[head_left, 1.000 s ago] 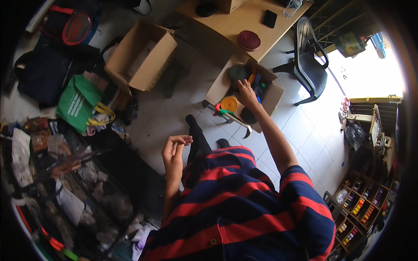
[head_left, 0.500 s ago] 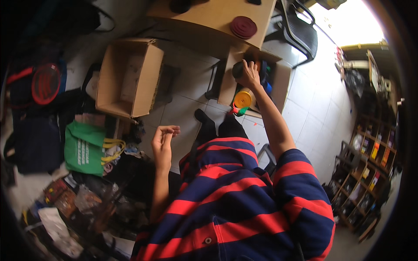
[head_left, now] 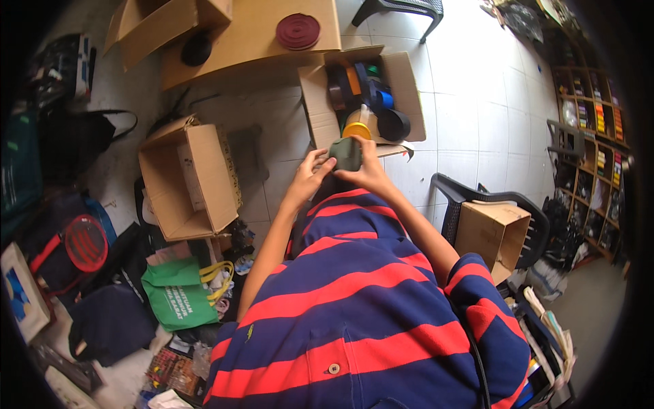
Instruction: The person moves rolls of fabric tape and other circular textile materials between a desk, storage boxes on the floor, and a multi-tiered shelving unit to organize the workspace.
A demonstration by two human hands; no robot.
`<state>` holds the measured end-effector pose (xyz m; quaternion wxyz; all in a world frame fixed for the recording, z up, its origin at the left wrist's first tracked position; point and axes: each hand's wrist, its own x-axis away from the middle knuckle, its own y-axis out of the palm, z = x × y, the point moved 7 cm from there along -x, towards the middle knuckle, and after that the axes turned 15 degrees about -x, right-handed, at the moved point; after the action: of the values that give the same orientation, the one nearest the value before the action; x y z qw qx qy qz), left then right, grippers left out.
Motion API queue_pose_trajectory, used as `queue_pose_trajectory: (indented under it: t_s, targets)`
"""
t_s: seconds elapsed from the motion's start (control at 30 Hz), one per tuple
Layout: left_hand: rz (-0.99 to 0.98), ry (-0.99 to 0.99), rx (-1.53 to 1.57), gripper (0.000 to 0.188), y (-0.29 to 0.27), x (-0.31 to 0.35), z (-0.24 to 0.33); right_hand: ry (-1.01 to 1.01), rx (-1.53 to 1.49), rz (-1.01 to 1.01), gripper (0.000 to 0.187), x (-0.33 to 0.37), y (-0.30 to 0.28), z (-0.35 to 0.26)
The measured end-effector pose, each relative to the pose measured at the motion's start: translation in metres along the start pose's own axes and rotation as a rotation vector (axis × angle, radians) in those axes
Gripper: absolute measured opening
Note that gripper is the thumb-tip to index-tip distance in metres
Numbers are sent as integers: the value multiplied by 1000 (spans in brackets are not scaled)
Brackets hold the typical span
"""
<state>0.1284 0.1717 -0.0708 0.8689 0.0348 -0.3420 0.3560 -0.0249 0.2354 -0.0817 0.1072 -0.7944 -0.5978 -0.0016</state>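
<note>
In front of my body I hold a dark olive-green roll of strap (head_left: pixel 345 154) with both hands. My left hand (head_left: pixel 311 178) has its fingers and thumb on the roll's left side. The fingers of my right hand (head_left: pixel 370 168) are curled round its right side. Just beyond my hands stands an open cardboard box (head_left: pixel 319 117) with several rolls inside. Among them are a yellow roll (head_left: pixel 356 130), a blue roll (head_left: pixel 384 100) and an orange one (head_left: pixel 353 80). A black roll (head_left: pixel 393 126) lies at the box's near right corner.
A wooden table (head_left: pixel 238 53) at the back bears a maroon coil of strap (head_left: pixel 298 31), a black roll (head_left: pixel 197 49) and a cardboard box (head_left: pixel 163 26). Another open box (head_left: pixel 163 184) is on the left, near a green bag (head_left: pixel 178 293). A black chair (head_left: pixel 446 211) holding a box stands right.
My right hand has come out of the box towards me with the green roll. My left hand has moved up and taken hold of it too. The view has shifted.
</note>
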Motion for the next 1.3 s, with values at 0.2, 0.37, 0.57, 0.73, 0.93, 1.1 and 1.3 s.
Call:
queue_pose_trajectory:
  t_s: [0.2, 0.37, 0.57, 0.73, 0.93, 1.1, 1.3]
  targets:
    - [96, 64, -77, 38, 17, -55, -26, 2, 57, -180, 86, -16, -10, 3]
    - [124, 34, -183, 38, 27, -93, -30, -31, 522, 233, 36, -82, -88, 51]
    - [77, -14, -197, 44, 49, -132, -50, 131, 914, 49, 46, -154, -102, 93]
    - [147, -34, -492, 48, 53, -138, -46, 253, 943, -74, 74, -166, -99, 112]
    - [286, 20, -652, 54, 39, -135, -58, -9, 737, 219, 87, -160, -87, 77]
    - [263, 0, -635, 47, 29, -132, -47, 162, 532, 184, 51, -181, -89, 98]
    - [335, 191, -524, 33, -11, -127, -16, 104, 156, 412, 37, -162, -137, 59]
